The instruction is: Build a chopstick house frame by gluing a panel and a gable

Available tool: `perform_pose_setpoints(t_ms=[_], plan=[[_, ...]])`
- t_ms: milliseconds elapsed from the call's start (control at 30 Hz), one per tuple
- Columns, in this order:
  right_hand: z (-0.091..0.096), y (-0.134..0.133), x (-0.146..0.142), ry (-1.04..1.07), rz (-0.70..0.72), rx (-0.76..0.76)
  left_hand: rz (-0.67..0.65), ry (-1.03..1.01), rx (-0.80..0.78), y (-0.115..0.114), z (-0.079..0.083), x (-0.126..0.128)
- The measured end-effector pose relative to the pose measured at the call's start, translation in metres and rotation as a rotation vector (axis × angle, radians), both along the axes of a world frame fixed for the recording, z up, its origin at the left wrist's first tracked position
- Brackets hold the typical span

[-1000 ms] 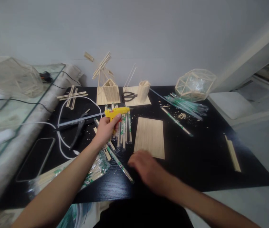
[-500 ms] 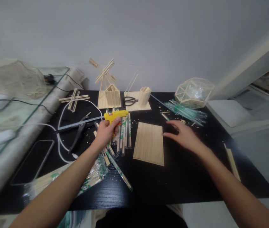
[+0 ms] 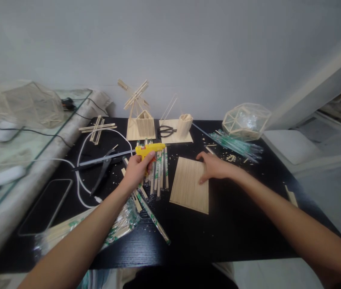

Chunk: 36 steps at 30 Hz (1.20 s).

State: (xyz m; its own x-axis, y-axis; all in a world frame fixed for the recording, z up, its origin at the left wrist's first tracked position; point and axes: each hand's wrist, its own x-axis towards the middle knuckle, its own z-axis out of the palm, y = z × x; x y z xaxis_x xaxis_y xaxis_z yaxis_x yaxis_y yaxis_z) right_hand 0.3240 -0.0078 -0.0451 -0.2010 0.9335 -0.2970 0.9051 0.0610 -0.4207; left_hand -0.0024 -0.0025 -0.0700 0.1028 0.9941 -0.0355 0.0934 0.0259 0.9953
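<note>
Two hands (image 3: 138,170) (image 3: 214,166), one yellow glue gun (image 3: 147,149), one flat wooden panel (image 3: 188,188)

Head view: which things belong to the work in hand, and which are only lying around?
Likely in use:
yellow hot-glue gun, held in the left hand
flat stick panel, right hand at its edge

Probably just lying about:
smartphone
windmill-like stick model
polyhedral stick frame

The black table (image 3: 239,237) carries a flat wooden panel (image 3: 188,190), wrapped sticks (image 3: 159,176) (green-marked) and crossed sticks (image 3: 98,128)
</note>
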Motion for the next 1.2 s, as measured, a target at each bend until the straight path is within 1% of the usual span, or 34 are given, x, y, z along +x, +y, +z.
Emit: perform_pose_setpoints(t_ms=[100,167,233,300,367,433,467,500,567,733,800,867,1000,1100,1200], plan=[[0.013,0.009,0.003,0.069,-0.001,-0.092,0.022,-0.033,-0.008,0.001,0.002,0.001],[0.032,0.009,0.009,0.109,0.018,-0.129,0.030,-0.050,-0.011,0.000,0.005,0.002],[0.058,0.002,0.015,0.215,0.033,-0.136,0.036,-0.073,-0.018,0.000,0.007,0.003],[0.085,-0.011,0.020,0.311,-0.005,-0.070,0.043,-0.110,-0.034,0.000,0.008,0.004],[0.107,-0.028,0.022,0.367,-0.059,-0.021,0.051,-0.144,-0.050,0.000,0.009,0.004],[0.119,-0.043,0.021,0.369,-0.072,0.072,0.050,-0.161,-0.056,0.000,0.008,0.004],[0.121,-0.049,0.021,0.379,-0.084,0.122,0.047,-0.159,-0.052,0.000,0.008,0.004],[0.119,-0.054,0.020,0.392,-0.099,0.164,0.043,-0.153,-0.045,0.001,0.007,0.003],[0.111,-0.059,0.019,0.422,-0.140,0.228,0.039,-0.146,-0.032,0.001,0.006,0.003],[0.076,-0.061,0.015,0.613,-0.321,0.322,0.048,-0.165,-0.023,0.000,0.009,0.003],[0.061,-0.064,0.012,0.707,-0.387,0.327,0.054,-0.170,-0.018,0.000,0.011,0.005],[0.047,-0.066,0.009,0.791,-0.441,0.296,0.057,-0.184,-0.026,-0.001,0.013,0.006],[0.021,-0.065,0.005,0.895,-0.522,0.166,0.068,-0.191,-0.046,-0.002,0.017,0.008],[0.006,-0.057,0.005,0.926,-0.527,0.027,0.072,-0.177,-0.053,-0.002,0.018,0.008],[-0.006,-0.047,0.007,0.887,-0.520,-0.080,0.071,-0.186,-0.057,-0.002,0.017,0.007]])
